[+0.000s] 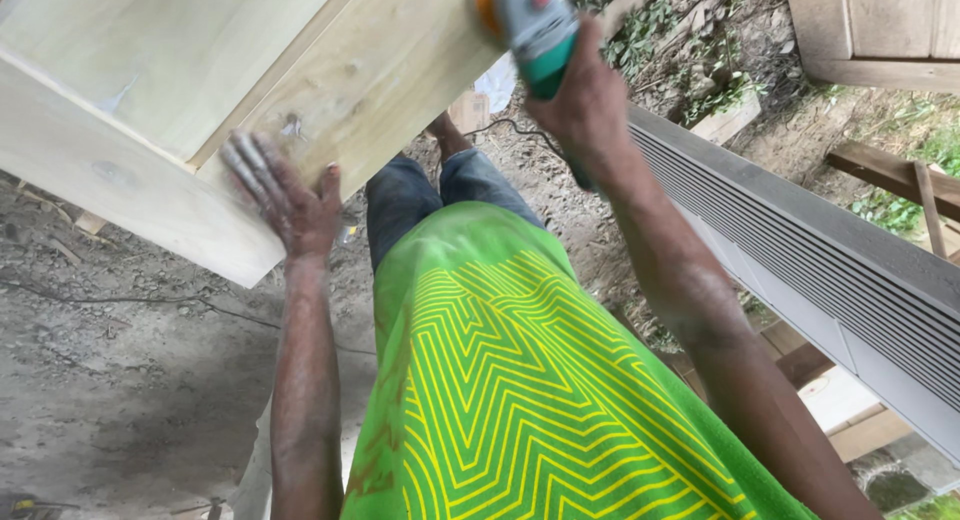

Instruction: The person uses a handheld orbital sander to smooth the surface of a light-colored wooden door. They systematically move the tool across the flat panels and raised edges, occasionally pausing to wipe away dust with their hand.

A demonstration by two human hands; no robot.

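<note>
A pale wooden door panel (150,100) with a raised frame fills the upper left. My left hand (285,200), dusty with sawdust, lies flat with fingers spread on the panel's lower frame near its corner. My right hand (585,105) grips a green and grey power sander (530,20) with an orange disc, held against the panel's edge at the top. A black cord (510,130) trails from the tool down to the ground.
A long grey louvred panel (830,260) runs diagonally at the right. Another wooden door (880,30) stands at top right. Bare dirt ground (120,360) with cables lies below. Wood offcuts (850,420) sit at lower right.
</note>
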